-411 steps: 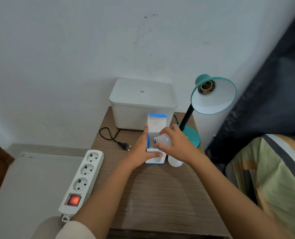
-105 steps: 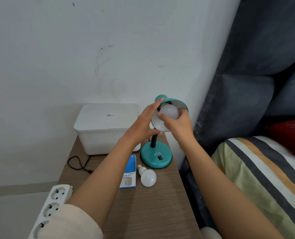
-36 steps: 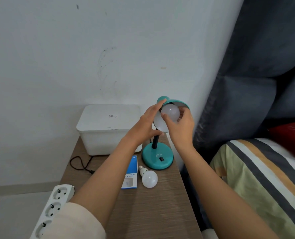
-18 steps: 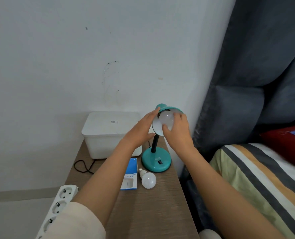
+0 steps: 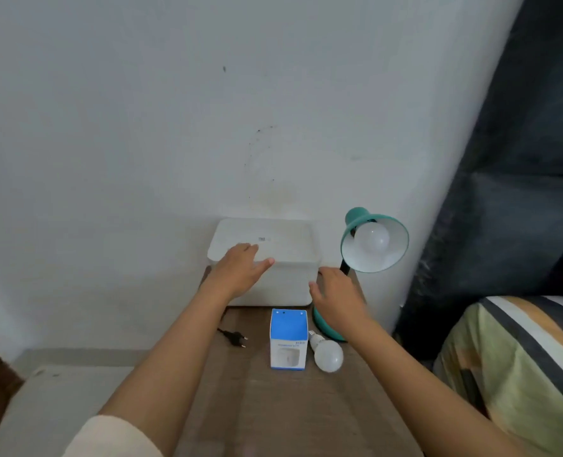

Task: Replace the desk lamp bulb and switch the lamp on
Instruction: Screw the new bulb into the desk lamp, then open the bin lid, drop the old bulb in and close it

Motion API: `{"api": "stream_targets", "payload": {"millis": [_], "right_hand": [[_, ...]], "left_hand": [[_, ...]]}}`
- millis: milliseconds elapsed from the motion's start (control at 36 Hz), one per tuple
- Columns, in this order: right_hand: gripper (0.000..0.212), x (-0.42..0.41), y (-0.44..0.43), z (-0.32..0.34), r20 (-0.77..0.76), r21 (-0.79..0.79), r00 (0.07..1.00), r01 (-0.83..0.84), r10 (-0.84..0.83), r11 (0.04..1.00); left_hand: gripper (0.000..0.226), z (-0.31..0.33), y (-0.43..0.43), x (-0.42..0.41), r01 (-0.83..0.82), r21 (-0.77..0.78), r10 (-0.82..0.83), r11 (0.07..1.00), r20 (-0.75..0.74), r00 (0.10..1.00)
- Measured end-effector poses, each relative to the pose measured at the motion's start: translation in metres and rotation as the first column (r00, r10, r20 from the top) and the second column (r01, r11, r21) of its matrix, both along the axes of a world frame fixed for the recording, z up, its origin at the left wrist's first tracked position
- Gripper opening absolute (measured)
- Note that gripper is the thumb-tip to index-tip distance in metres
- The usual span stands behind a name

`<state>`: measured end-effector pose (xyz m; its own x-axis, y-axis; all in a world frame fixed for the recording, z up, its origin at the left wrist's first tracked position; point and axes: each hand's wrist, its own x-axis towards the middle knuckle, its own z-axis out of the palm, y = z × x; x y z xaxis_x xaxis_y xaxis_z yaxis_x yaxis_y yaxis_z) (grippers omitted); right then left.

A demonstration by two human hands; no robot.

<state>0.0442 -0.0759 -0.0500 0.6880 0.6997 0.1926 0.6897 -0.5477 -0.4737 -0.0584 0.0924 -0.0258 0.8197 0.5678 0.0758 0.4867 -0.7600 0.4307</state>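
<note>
The teal desk lamp stands at the table's right rear, its shade tilted toward me. A white bulb sits in its socket, unlit. My right hand hovers open below the shade, in front of the lamp's stem and base. My left hand is open in front of the white box, holding nothing. Another white bulb lies on the table beside a blue and white bulb carton. The lamp's black plug lies loose on the table.
A white lidded storage box stands against the wall at the back of the wooden table. A bed with a striped cover lies to the right, a dark curtain above it.
Both hands have let go of the bulb and shade and dropped down and apart. The bulb stays in the lamp's socket. The view has tilted and shifted.
</note>
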Motion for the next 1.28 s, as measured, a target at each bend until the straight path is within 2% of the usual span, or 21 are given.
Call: {"api": "stream_targets", "payload": {"millis": [83, 167, 278, 389, 500, 556, 667, 750, 1028, 1167, 1278], "right_hand": [[0.036, 0.009, 0.016, 0.002, -0.038, 0.016, 0.997, 0.064, -0.063, 0.998], [0.029, 0.027, 0.035, -0.004, 0.009, 0.076, 0.996, 0.084, -0.085, 0.994], [0.039, 0.049, 0.065, -0.014, -0.233, 0.066, 0.960, 0.172, -0.152, 0.983], [0.042, 0.068, 0.088, -0.025, -0.312, 0.129, 0.938, 0.200, -0.151, 0.971], [0.055, 0.078, 0.103, -0.032, -0.416, 0.211, 0.897, 0.259, -0.153, 0.942], [0.058, 0.079, 0.108, -0.035, -0.448, 0.264, 0.883, 0.283, -0.143, 0.922], [0.063, 0.082, 0.113, -0.041, -0.485, 0.329, 0.864, 0.322, -0.134, 0.888], [0.063, 0.083, 0.114, -0.043, -0.500, 0.338, 0.856, 0.334, -0.132, 0.880], [0.064, 0.087, 0.116, -0.044, -0.560, 0.397, 0.822, 0.374, -0.102, 0.838], [0.066, 0.087, 0.114, -0.045, -0.628, 0.428, 0.776, 0.402, -0.053, 0.810], [0.068, 0.084, 0.103, -0.049, -0.625, 0.460, 0.780, 0.330, 0.037, 0.824]], "left_hand": [[0.073, -0.010, 0.026, -0.006, -0.113, -0.071, 0.113, 0.991, -0.006, 0.994], [0.081, -0.021, 0.050, -0.007, -0.203, -0.180, 0.211, 0.963, 0.027, 0.977], [0.086, -0.042, 0.081, -0.002, -0.229, -0.291, 0.258, 0.929, 0.066, 0.964], [0.102, -0.068, 0.107, 0.013, -0.211, -0.430, 0.307, 0.878, 0.166, 0.937], [0.056, -0.066, 0.111, 0.023, -0.191, -0.480, 0.361, 0.857, 0.294, 0.885], [0.047, -0.069, 0.117, 0.027, -0.177, -0.540, 0.409, 0.823, 0.345, 0.845], [0.047, -0.073, 0.121, 0.033, -0.168, -0.640, 0.510, 0.749, 0.397, 0.763], [0.043, -0.073, 0.122, 0.036, -0.148, -0.667, 0.523, 0.731, 0.408, 0.748], [0.052, -0.073, 0.125, 0.041, -0.125, -0.729, 0.580, 0.673, 0.415, 0.701], [0.050, -0.074, 0.122, 0.038, -0.096, -0.727, 0.571, 0.679, 0.441, 0.693], [0.039, -0.073, 0.115, 0.027, -0.004, -0.708, 0.500, 0.706, 0.496, 0.710]]}}
